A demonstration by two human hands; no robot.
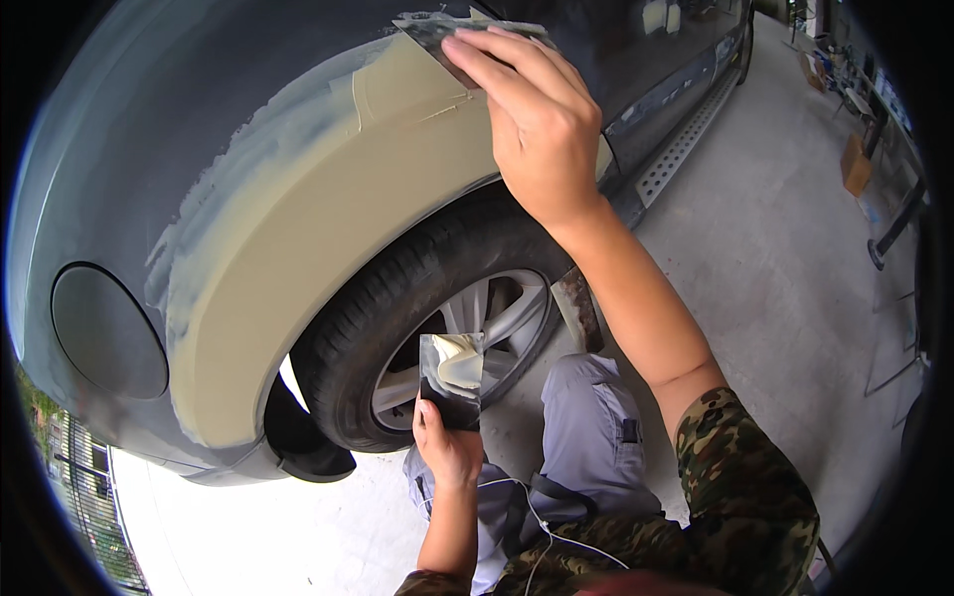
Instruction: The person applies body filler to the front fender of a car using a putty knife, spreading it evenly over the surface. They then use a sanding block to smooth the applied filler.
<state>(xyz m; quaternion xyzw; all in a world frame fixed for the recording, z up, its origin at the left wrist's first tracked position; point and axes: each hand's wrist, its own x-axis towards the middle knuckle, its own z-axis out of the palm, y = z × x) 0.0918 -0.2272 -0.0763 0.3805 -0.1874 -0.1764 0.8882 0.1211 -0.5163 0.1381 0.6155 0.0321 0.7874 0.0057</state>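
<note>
My right hand [547, 129] grips a thin dark putty spreader [425, 34] and presses it flat to the car's rear wheel arch, fingers stretched along its back. Beneath its edge, fresh cream body filler [407, 84] forms a raised ridge. A wide band of smoother filler [248, 248] follows the arch, with grey smears along its outer border. Lower down, my left hand [449, 452] holds a small dark rectangular plate [452, 405] upright in front of the wheel. A blob of cream filler [458, 366] sits on the plate's upper part.
Behind the plate stands the tyre [343, 323] with its silver spoked rim [517, 308]. A round fuel flap [109, 330] is at the left of the dark body panel. A perforated side step [686, 139] runs along the sill. A brown box [856, 164] and stands line the far right.
</note>
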